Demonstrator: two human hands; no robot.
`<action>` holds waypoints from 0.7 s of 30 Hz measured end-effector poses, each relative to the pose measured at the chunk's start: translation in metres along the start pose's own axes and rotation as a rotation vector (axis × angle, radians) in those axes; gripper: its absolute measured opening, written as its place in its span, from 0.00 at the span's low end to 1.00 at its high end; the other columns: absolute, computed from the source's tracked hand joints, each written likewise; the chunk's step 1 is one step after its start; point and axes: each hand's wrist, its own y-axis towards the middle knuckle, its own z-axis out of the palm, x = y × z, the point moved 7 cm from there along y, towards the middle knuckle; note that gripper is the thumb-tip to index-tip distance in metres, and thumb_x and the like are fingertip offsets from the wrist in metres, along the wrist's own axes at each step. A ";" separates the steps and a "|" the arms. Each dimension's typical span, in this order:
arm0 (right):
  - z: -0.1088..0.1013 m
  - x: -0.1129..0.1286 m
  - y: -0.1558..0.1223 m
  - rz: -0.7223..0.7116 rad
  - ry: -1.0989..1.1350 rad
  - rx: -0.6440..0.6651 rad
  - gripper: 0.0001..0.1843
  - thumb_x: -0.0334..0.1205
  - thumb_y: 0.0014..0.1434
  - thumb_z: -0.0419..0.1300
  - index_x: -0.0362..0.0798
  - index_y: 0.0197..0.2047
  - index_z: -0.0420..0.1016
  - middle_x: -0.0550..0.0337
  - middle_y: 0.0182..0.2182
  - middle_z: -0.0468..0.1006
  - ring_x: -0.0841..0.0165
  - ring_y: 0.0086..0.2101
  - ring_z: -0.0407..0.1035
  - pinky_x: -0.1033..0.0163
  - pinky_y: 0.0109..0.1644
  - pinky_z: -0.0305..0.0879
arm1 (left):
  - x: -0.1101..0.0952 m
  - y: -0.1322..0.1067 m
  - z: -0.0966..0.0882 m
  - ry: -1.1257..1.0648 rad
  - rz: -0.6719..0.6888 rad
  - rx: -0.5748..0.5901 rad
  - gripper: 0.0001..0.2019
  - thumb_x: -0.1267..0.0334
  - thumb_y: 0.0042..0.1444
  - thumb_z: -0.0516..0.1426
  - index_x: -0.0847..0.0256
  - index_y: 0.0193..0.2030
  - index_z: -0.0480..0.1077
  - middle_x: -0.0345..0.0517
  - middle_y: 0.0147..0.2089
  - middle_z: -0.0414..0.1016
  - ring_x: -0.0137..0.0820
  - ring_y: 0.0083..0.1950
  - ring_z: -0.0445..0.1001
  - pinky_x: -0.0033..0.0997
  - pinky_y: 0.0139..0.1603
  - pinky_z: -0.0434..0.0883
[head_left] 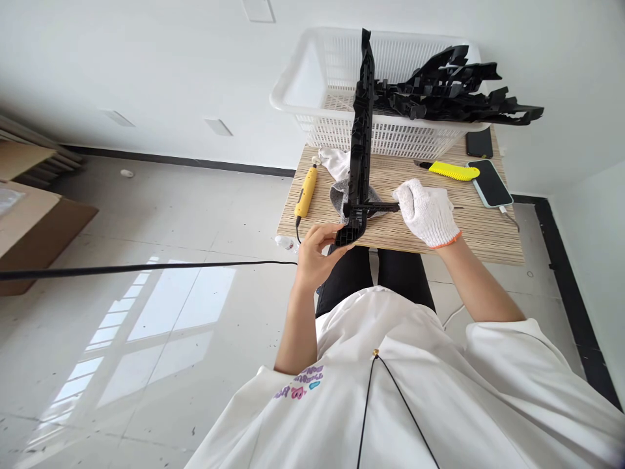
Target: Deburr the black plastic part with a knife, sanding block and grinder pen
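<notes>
My left hand (317,255), bare, grips the lower end of a long black plastic part (361,137) between thumb and fingers. The part stands away from me over the table, its far end in front of the basket. A thin black side arm reaches right from it to my right hand (424,212). That hand wears a white knitted glove with an orange cuff, and its fingers are closed. A thin dark tip shows beyond the glove's right side; what the fingers hold is hidden. Beneath the part lies a grey cloth (338,195) beside a white cloth (334,163).
A white plastic basket (312,117) at the table's back holds several black plastic parts (454,91). On the wood-grain table (478,238) lie a yellow corded tool (306,192), a yellow-green utility knife (452,170), a phone with cable (491,184) and a black device (479,143).
</notes>
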 end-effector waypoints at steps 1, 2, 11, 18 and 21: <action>0.000 0.000 0.000 0.002 -0.008 -0.001 0.25 0.38 0.73 0.36 0.42 0.49 0.73 0.49 0.44 0.80 0.69 0.31 0.71 0.60 0.29 0.45 | 0.000 0.000 0.000 -0.001 -0.001 0.002 0.19 0.60 0.52 0.70 0.53 0.51 0.78 0.45 0.49 0.74 0.33 0.50 0.79 0.37 0.55 0.79; 0.000 0.000 -0.001 0.005 -0.011 -0.003 0.24 0.38 0.73 0.36 0.42 0.49 0.73 0.49 0.45 0.80 0.69 0.31 0.71 0.60 0.29 0.45 | 0.001 0.000 0.000 -0.002 -0.003 0.003 0.19 0.60 0.52 0.70 0.53 0.51 0.78 0.45 0.48 0.74 0.33 0.50 0.79 0.38 0.55 0.79; 0.001 -0.006 -0.002 0.038 0.043 -0.080 0.24 0.40 0.74 0.36 0.45 0.48 0.73 0.54 0.40 0.81 0.68 0.30 0.72 0.61 0.29 0.47 | 0.002 0.000 0.000 -0.007 -0.003 0.005 0.20 0.60 0.52 0.71 0.53 0.52 0.77 0.46 0.49 0.74 0.35 0.51 0.79 0.39 0.56 0.79; 0.000 -0.004 -0.002 0.021 0.027 -0.075 0.23 0.39 0.73 0.36 0.45 0.47 0.73 0.53 0.41 0.81 0.69 0.30 0.71 0.61 0.29 0.47 | 0.001 0.001 0.000 -0.013 -0.013 -0.001 0.20 0.60 0.51 0.71 0.53 0.51 0.78 0.45 0.48 0.74 0.33 0.50 0.80 0.39 0.56 0.79; 0.000 -0.004 -0.002 0.028 0.016 -0.078 0.24 0.39 0.73 0.36 0.45 0.47 0.73 0.53 0.41 0.81 0.69 0.29 0.70 0.61 0.29 0.46 | 0.001 0.001 0.000 -0.005 -0.014 -0.002 0.20 0.59 0.51 0.71 0.53 0.51 0.78 0.46 0.48 0.74 0.34 0.49 0.80 0.39 0.56 0.79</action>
